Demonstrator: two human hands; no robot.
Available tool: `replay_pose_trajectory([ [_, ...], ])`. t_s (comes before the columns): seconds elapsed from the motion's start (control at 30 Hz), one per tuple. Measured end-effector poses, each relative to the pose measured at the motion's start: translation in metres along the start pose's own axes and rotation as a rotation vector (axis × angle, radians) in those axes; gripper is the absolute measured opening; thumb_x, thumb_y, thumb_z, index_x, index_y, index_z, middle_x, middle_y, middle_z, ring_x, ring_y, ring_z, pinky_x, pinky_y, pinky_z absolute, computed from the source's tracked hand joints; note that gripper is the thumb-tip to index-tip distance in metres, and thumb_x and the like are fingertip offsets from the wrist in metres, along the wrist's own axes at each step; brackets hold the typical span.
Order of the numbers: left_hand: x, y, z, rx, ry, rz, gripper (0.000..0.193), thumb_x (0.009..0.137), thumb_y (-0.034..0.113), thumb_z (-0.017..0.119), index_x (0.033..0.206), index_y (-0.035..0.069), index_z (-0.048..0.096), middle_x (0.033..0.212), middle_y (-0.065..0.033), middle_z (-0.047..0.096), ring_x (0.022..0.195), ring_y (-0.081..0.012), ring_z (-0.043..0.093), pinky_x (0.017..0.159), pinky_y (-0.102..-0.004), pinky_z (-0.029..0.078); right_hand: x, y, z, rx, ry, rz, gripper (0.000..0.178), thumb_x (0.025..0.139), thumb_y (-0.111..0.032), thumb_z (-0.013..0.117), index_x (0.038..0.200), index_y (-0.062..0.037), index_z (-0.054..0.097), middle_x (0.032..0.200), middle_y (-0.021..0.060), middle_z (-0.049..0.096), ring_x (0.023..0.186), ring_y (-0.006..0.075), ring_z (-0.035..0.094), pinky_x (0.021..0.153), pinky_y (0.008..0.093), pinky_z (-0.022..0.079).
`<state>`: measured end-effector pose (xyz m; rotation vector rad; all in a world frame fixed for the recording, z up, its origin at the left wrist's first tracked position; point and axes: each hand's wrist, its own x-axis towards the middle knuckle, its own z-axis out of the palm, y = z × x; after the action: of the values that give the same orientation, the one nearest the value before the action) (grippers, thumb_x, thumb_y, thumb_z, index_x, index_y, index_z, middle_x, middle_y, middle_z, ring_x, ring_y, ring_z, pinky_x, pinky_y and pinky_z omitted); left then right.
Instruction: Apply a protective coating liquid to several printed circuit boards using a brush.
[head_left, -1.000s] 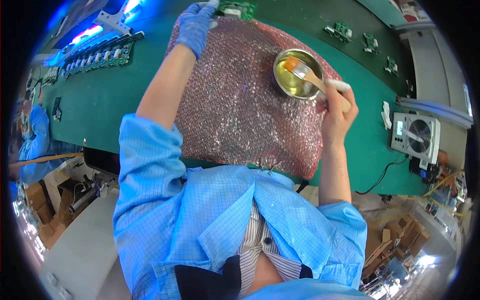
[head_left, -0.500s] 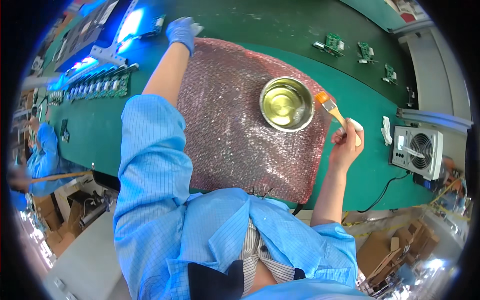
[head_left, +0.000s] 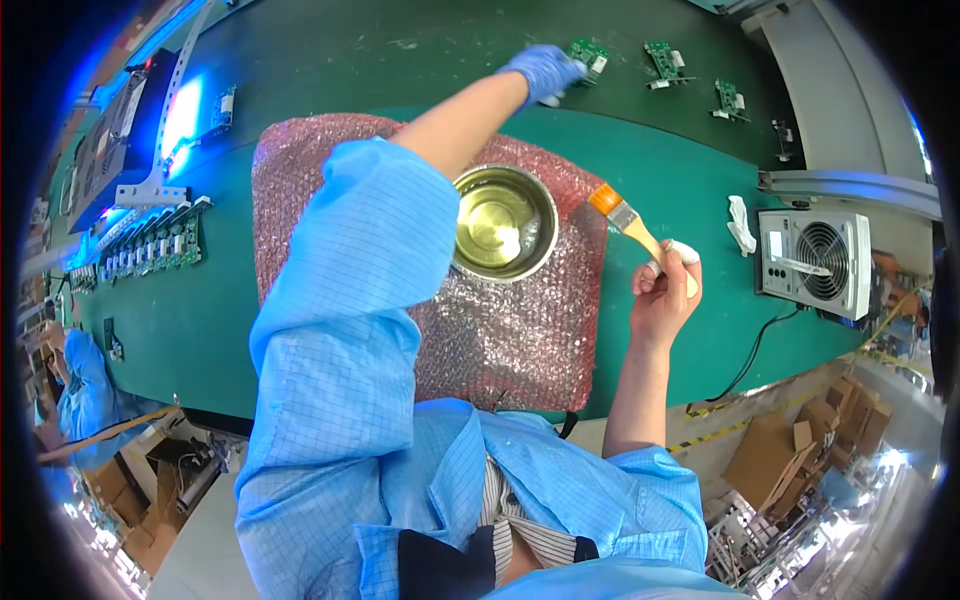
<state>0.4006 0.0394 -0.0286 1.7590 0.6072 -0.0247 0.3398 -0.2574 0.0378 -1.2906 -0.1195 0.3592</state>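
Note:
My left hand (head_left: pixel 545 73), in a blue glove with pale fingertips, reaches across to a small green circuit board (head_left: pixel 588 60) on the dark green strip. Its fingers are apart at the board's left edge; whether they touch it is hard to see. In my right hand (head_left: pixel 668 292) is a flat paintbrush (head_left: pixel 635 228) with orange bristles and a wooden handle, held tilted above the green mat. White wrapping covers fingertips of that hand. Left of the brush, a round metal bowl (head_left: pixel 547 245) of clear yellowish liquid rests on pink bubble wrap (head_left: pixel 520 350), partly hidden by my left sleeve.
More circuit boards (head_left: pixel 664 64) lie along the far right strip. A rack of upright boards (head_left: pixel 150 245) stands at left under a blue-lit black device (head_left: pixel 115 145). A white fan unit (head_left: pixel 818 262) and crumpled white tissue (head_left: pixel 740 225) sit at right. Another person's blue sleeve (head_left: pixel 85 385) shows far left.
My left hand has swung from the far left of the bubble wrap rightward to the circuit board. My right hand keeps hold of the paintbrush. The whole view has shifted slightly.

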Motion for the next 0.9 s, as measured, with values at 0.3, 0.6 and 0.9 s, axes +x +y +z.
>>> replay_pose_trajectory([
  [0.3, -0.114, -0.022, -0.117, -0.117, 0.566, 0.093, 0.027, 0.069, 0.01, 0.057, 0.094, 0.004, 0.048, 0.082, -0.0082, 0.053, 0.07, -0.0183, 0.056, 0.05, -0.0281, 0.049, -0.004, -0.002, 0.032, -0.324, -0.361, 0.094, 0.012, 0.079, -0.012, 0.052, 0.08, -0.0002, 0.053, 0.06, 0.0027, 0.05, 0.045, 0.0059, 0.043, 0.038, 0.0185, 0.033],
  [0.6, -0.243, -0.122, -0.162, -0.304, 0.713, 0.233, 0.028, 0.069, 0.007, 0.064, 0.093, -0.003, 0.052, 0.085, -0.0122, 0.055, 0.073, -0.017, 0.056, 0.059, -0.0245, 0.049, -0.005, 0.011, 0.042, -0.428, -0.419, 0.092, 0.01, 0.078, -0.013, 0.054, 0.077, -0.0033, 0.054, 0.056, 0.0003, 0.051, 0.045, 0.004, 0.044, 0.038, 0.0161, 0.032],
  [0.9, -0.317, -0.111, -0.126, -1.363, 0.551, -0.053, 0.023, 0.079, 0.02, 0.054, 0.09, 0.001, 0.052, 0.086, -0.0166, 0.055, 0.078, -0.0281, 0.057, 0.057, -0.0326, 0.053, -0.009, -0.018, 0.038, -0.494, -0.373, -0.006, 0.013, 0.077, -0.016, 0.055, 0.076, -0.003, 0.056, 0.055, -0.0006, 0.049, 0.042, 0.0033, 0.039, 0.037, 0.0163, 0.03],
])
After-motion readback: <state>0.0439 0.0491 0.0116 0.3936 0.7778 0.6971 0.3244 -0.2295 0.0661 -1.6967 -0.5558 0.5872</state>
